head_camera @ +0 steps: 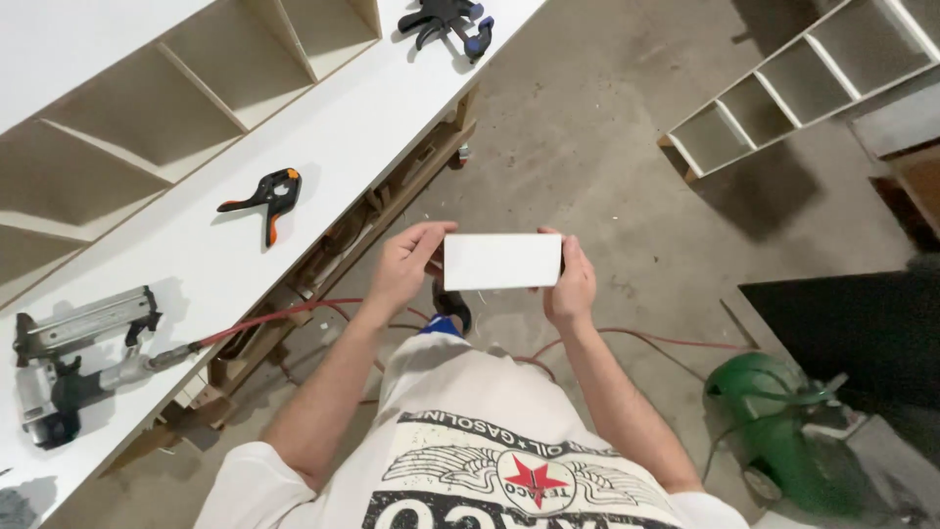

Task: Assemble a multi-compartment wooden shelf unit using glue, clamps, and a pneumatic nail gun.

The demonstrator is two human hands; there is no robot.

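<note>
While both hands pinch it, white panel (502, 261) lies long axis 9-to-3; left hand (403, 266) fingers closed at 9, right hand (571, 282) at 3.

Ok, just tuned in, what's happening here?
A person stands beside a white workbench, holding a small white panel flat between both hands: left hand on one end, right hand on the other. On the bench lie a nail gun, an orange clamp and a shelf unit. A green compressor sits on the floor.
</note>
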